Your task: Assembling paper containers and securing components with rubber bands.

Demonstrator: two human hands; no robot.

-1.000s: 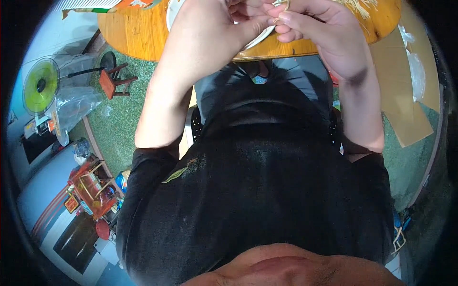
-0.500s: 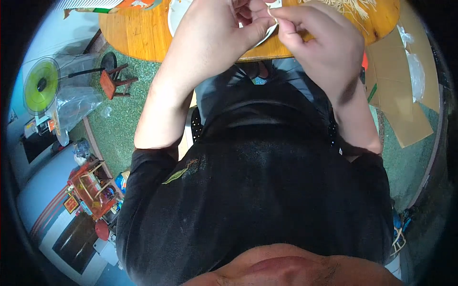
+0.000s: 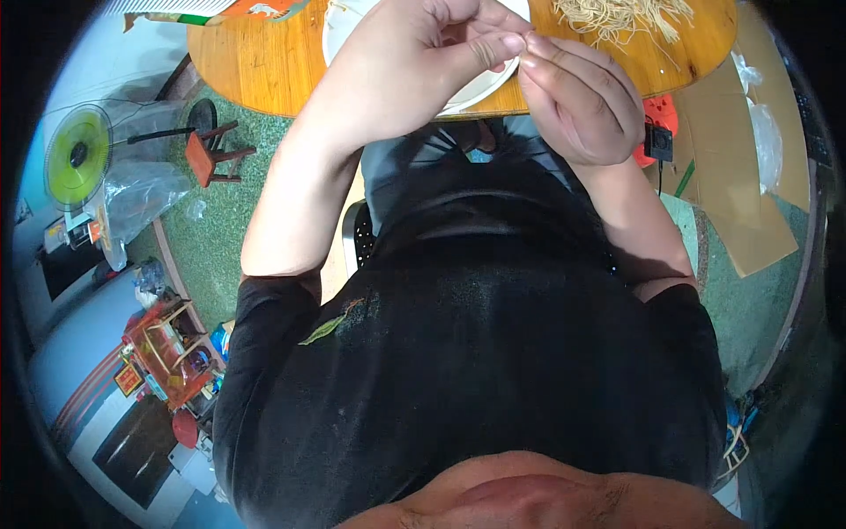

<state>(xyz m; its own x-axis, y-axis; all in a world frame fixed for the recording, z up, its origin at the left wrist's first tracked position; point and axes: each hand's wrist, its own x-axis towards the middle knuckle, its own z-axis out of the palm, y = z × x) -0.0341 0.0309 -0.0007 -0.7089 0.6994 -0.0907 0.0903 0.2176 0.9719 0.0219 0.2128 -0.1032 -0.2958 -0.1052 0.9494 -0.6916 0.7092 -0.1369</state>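
Above the front edge of a round wooden table, my two hands meet fingertip to fingertip. My left hand (image 3: 436,66) pinches thumb against forefinger over a white plate (image 3: 485,86). Its partner, my right hand (image 3: 589,101), is turned palm inward with its fingers bunched against the left fingertips. Whatever the pinched tips hold is too small and too covered to make out. To the right of the plate lies a loose pile of thin, pale, string-like strands (image 3: 627,19).
The wooden table (image 3: 256,66) fills the top. An orange and green package (image 3: 264,9) lies at its left. On the floor are a small reddish stool (image 3: 201,159), a green fan (image 3: 77,157) and flattened cardboard (image 3: 736,176). A black device (image 3: 658,143) sits beside something red.
My right hand has rolled over, palm now facing inward, its fingers drawn together. A small pale strand seen between the fingertips earlier is now hidden. My left hand shifted slightly right.
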